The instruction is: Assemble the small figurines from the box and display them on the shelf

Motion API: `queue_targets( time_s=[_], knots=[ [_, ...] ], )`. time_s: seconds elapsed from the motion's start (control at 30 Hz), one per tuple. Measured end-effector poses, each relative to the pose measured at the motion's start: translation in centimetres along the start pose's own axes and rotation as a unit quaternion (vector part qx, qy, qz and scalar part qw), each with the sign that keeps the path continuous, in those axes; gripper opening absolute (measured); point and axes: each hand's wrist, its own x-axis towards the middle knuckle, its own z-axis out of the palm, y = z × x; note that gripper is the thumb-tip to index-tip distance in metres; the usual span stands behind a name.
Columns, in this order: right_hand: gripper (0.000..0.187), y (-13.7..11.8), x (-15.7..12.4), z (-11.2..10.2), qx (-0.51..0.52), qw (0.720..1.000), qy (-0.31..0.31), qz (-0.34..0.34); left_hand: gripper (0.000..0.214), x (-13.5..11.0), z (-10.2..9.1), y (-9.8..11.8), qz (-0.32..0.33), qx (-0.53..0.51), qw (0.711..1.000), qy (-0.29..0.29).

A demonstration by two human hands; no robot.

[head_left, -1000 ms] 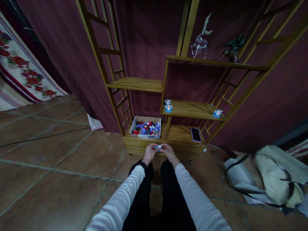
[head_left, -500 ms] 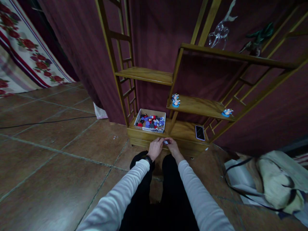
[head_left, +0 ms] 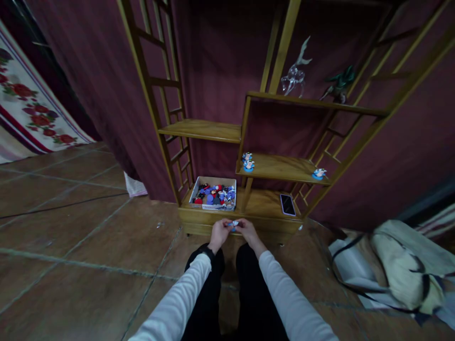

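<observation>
My left hand (head_left: 219,231) and my right hand (head_left: 246,229) meet in front of my knees, fingers pinched together on a small blue and white figurine (head_left: 234,223) held between them. Just beyond them stands a low wooden shelf unit (head_left: 204,129). On its bottom board sits a white box (head_left: 212,192) filled with several small colourful figurines. Two similar figurines (head_left: 248,162) stand at the left end of the middle shelf and one more figurine (head_left: 319,174) at its right end.
A phone (head_left: 287,204) lies flat on the bottom board right of the box. A glass ornament (head_left: 294,70) and a dark green ornament (head_left: 338,84) stand on the top shelf. A beige bag (head_left: 398,267) lies on the tiled floor at right. A floral cloth (head_left: 26,99) hangs at left.
The view has swung about while both hands stayed together on the small figurine. The hands sit slightly lower and nearer my knees than half a second ago.
</observation>
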Motion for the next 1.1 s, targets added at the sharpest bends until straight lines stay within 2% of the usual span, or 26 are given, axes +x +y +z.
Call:
queue_targets(
  time_s=[0.07,0.13,0.23,0.4,0.57,0.7,0.87,0.97,1.1],
  knots=[
    [0.026,-0.2,0.0,0.3,-0.002,1.0,-0.009,0.001,0.017,0.4,-0.1,-0.2,-0.042,-0.088,0.995,0.004],
    [0.026,-0.2,-0.1,0.6,-0.021,1.0,-0.008,-0.005,0.024,0.5,-0.3,-0.1,-0.086,-0.156,0.984,-0.028],
    [0.022,-0.2,-0.1,0.7,-0.071,0.997,0.014,-0.022,0.035,0.4,-0.7,0.3,-0.134,-0.207,0.967,-0.059],
    [0.01,-0.3,-0.2,0.4,-0.178,0.981,0.054,-0.046,0.039,0.3,-0.9,0.5,-0.156,-0.222,0.961,-0.062],
    [0.006,-1.0,-0.6,0.1,-0.247,0.966,0.039,-0.064,0.037,0.2,-1.1,0.7,-0.162,-0.203,0.962,-0.087],
    [0.009,-1.4,-1.0,0.2,-0.238,0.968,0.045,-0.072,0.039,0.0,-1.0,1.0,-0.161,-0.191,0.965,-0.085],
    [0.034,-2.5,-1.7,0.2,-0.224,0.966,0.053,-0.118,0.053,0.3,-0.4,0.7,-0.154,-0.2,0.965,-0.077],
    [0.027,-2.9,-1.9,0.0,-0.225,0.965,0.046,-0.125,0.063,0.5,-0.2,0.6,-0.159,-0.189,0.966,-0.079],
    [0.024,-2.4,-1.2,-0.6,-0.188,0.976,0.062,-0.087,0.066,0.2,-0.4,1.5,-0.19,-0.216,0.953,-0.094]
  ],
)
